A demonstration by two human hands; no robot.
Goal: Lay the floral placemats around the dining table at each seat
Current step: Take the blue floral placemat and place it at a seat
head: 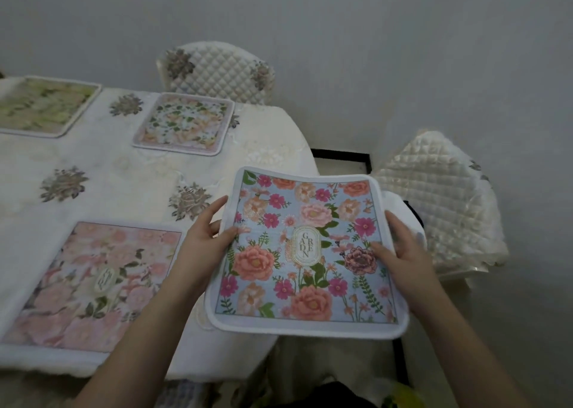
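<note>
Both hands grip a blue placemat [305, 249] by its side edges: the left hand [204, 234] and right hand [400, 246] each have fingers closed on it. It hangs over the counter's [124, 171] right corner, beside a pink placemat [93, 286] lying flat.

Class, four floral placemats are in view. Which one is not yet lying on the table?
The blue placemat with bright pink and coral flowers. The left hand and right hand hold it by its side edges past the table's corner; the other three lie flat on the tablecloth.
</note>
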